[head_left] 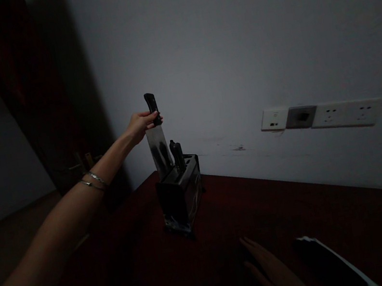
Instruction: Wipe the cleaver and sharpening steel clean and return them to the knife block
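Note:
My left hand is closed around the black handle of a cleaver, whose broad blade points down. The blade's lower end meets the top of a dark knife block; how deep it sits in the slot I cannot tell. Two more black-handled tools, perhaps knives, stand upright in the block beside the blade. Low at the front, my right hand rests on the dark table with its fingers stretched out and apart, holding nothing.
The block stands on a dark reddish table against a pale wall. Sockets and switches are set in the wall at right. A dark object with a white edge lies right of my right hand. A dark door is at left.

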`<state>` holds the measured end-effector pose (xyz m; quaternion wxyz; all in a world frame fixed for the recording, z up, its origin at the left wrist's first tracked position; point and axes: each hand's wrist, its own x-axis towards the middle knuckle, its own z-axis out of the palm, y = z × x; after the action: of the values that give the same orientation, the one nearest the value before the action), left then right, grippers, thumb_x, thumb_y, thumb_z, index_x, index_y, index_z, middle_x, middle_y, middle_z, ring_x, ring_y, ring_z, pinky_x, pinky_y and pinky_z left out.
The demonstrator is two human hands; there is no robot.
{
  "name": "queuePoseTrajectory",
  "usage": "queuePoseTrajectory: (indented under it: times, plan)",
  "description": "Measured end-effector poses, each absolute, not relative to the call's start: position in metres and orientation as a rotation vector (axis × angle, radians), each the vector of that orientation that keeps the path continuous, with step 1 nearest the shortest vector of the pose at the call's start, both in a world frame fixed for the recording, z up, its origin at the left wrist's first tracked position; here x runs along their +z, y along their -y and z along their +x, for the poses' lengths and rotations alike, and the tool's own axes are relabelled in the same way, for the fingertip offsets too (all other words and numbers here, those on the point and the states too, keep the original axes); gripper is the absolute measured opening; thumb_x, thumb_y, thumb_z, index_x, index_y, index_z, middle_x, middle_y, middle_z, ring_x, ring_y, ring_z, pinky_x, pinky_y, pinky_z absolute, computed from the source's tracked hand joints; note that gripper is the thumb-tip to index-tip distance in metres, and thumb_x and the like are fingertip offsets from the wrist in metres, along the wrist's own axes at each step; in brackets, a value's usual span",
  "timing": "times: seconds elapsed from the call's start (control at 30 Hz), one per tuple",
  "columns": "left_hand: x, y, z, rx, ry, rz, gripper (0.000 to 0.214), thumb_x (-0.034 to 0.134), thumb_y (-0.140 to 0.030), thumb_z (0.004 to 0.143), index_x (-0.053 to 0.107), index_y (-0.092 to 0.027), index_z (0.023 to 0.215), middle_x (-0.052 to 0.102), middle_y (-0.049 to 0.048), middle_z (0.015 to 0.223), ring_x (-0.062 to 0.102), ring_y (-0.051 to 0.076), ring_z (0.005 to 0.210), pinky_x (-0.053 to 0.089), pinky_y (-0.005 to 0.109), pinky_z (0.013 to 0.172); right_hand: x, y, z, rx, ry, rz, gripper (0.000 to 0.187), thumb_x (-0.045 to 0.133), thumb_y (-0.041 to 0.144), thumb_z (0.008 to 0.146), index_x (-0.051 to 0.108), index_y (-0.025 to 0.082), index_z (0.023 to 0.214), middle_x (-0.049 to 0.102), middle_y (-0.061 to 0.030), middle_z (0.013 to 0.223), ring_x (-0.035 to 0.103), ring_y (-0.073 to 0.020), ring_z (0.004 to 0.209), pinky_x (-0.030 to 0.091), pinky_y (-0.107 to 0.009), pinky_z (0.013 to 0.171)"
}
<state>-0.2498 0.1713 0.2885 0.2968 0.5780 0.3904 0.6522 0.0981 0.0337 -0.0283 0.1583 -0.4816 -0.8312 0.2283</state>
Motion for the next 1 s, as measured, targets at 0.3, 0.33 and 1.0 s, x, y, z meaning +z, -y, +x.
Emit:
queuePoseTrajectory:
  times: [0.3,0.33,1.0]
  plan:
    - [0.286,-0.179,-0.252,1.723,-1.09,1.556,0.009,0.063,-0.017,0.073,0.067,-0.009,0.075,0.066,0.0097,0.075,0.064,0.016,0.07,0.049,0.032,0.079,-0.037,-0.038,0.1,0.689,2.352,-1.351,0.061,0.033,0.049,0.086,0.034,0.013,0.136,0.031,-0.0078,0.143,0.029,-0.023,0.131,0.024,-0.039,0.108]
    - [0.286,-0.179,-0.252,1.724,-1.096,1.562,0.009,0.064,-0.017,0.073,0.067,-0.009,0.075,0.067,0.0096,0.075,0.064,0.016,0.071,0.049,0.033,0.079,-0.037,-0.038,0.1,0.686,2.358,-1.351,0.061,0.032,0.049,0.086,0.034,0.013,0.136,0.031,-0.0076,0.143,0.029,-0.0228,0.131,0.024,-0.038,0.108]
    - [0.235,-0.166,-0.259,1.437,-1.216,1.65,0.019,0.072,-0.023,0.065,0.068,-0.01,0.078,0.069,0.0086,0.081,0.064,0.017,0.079,0.046,0.038,0.087,-0.043,-0.039,0.102,0.67,2.369,-1.336,0.061,0.03,0.049,0.087,0.031,0.014,0.137,0.029,-0.0079,0.144,0.027,-0.0214,0.132,0.023,-0.039,0.11]
